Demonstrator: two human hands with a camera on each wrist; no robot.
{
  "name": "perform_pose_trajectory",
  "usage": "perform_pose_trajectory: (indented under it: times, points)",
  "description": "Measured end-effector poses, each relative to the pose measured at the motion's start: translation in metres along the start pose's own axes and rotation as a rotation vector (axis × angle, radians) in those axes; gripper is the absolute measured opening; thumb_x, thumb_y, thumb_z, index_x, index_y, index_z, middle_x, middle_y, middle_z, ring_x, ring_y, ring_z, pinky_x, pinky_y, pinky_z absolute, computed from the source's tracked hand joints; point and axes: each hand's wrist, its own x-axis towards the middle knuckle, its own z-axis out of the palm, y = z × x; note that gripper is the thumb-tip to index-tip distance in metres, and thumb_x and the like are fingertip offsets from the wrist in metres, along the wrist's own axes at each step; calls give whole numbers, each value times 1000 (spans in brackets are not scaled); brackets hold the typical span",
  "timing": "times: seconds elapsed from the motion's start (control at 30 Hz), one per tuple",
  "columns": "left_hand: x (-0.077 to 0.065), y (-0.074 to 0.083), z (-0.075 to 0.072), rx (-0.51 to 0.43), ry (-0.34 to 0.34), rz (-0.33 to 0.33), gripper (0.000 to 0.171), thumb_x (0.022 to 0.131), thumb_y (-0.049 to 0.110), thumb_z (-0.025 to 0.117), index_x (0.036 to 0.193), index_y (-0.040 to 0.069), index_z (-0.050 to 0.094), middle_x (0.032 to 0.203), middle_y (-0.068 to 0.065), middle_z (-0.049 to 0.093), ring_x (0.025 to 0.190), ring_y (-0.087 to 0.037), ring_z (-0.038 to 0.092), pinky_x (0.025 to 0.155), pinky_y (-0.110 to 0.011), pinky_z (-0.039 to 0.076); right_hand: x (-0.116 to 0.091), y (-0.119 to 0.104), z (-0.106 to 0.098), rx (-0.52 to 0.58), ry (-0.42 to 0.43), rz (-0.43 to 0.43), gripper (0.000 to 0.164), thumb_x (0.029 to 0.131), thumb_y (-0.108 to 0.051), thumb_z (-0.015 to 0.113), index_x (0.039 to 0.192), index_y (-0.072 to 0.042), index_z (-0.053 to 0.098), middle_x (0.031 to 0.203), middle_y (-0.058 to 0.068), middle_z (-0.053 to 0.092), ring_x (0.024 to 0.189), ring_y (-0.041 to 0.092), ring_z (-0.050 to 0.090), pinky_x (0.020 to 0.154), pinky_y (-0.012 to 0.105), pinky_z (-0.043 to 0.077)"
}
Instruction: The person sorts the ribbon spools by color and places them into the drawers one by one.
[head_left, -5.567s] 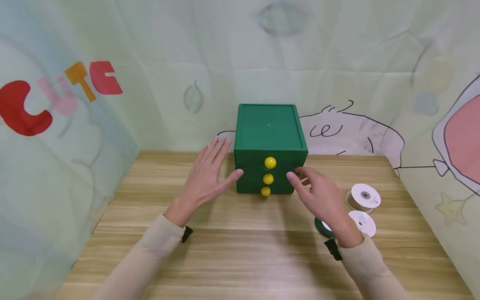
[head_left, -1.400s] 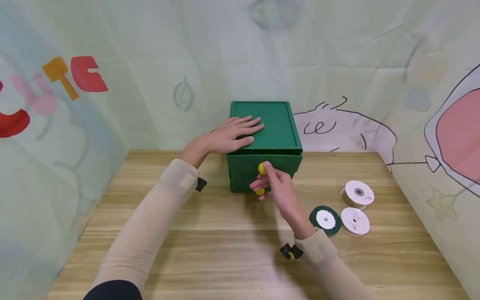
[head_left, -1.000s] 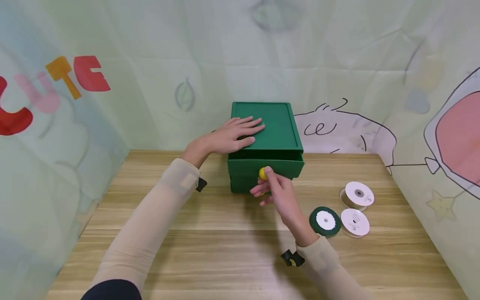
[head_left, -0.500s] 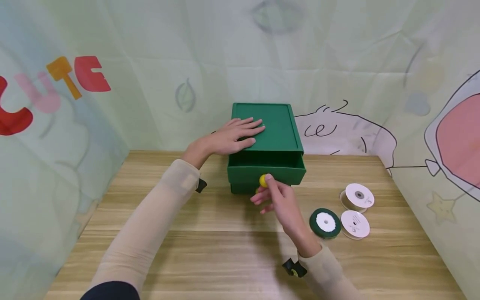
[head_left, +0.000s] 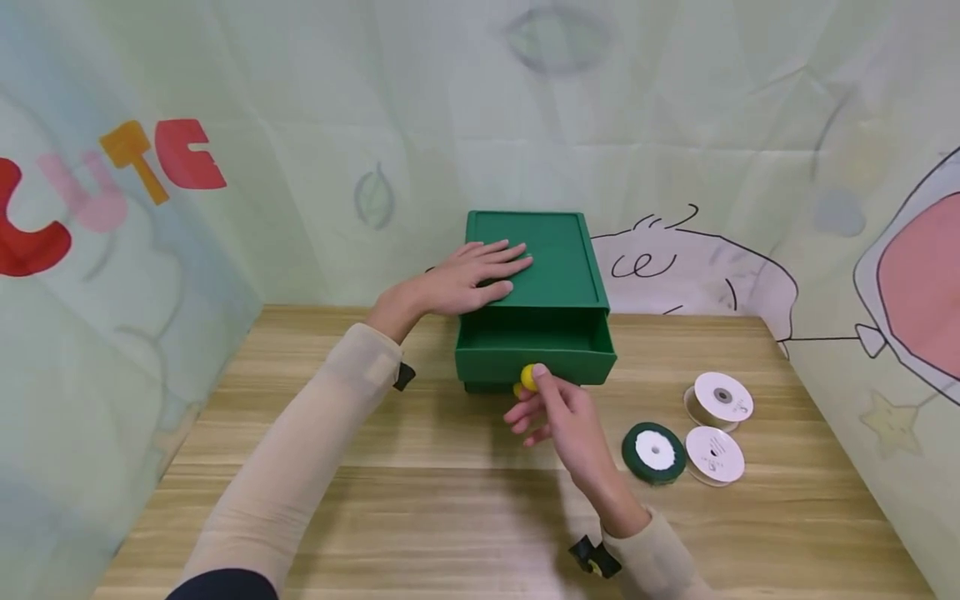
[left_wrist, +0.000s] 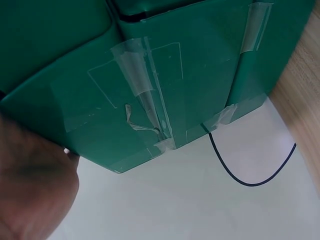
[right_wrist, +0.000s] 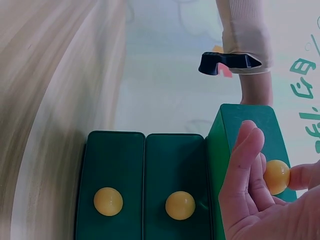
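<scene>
A green box of drawers (head_left: 558,258) with round yellow knobs stands at the back of the table. Its top drawer (head_left: 487,364) is pulled well out, and the part of its inside that shows holds nothing. With thumb and fingers my right hand (head_left: 573,421) pinches that drawer's yellow knob (right_wrist: 276,177). My left hand (head_left: 472,277) lies flat on the box top, fingers spread. Two lower drawers stay closed in the right wrist view, each with its knob (right_wrist: 180,205). Clear tape (left_wrist: 137,75) runs across the joints on the box's side.
Right of the box, three spools lie on the wooden table (head_left: 420,517): a green ribbon roll (head_left: 654,452), a white spool (head_left: 715,455) and another white spool (head_left: 722,398) behind it. A printed cloth backdrop (head_left: 315,183) closes off the back and sides.
Both hands came to the box; the left settled on its top and the right took the top knob. The top drawer has slid out toward me and is further out than half a second ago.
</scene>
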Motion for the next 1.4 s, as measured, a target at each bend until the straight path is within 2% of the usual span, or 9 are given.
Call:
perform_pose_trajectory:
  times: [0.63,1.4]
  points:
    - [0,-5,2,-2,-5,1,60,115,38,41,169,17,29,178,-6,17,166,-31,7,132,-54,-2,-8,4,2,66,11,42,56,113,-50,46,101,2,66,87,15,78,75,25,73,62,30,61]
    - [-3,-8,4,7,19,12,58,115,35,41,169,16,30,177,-8,18,166,-31,7,132,-55,-2,-11,6,4,48,8,66,59,112,-52,45,103,3,66,87,16,78,76,26,73,66,32,62]
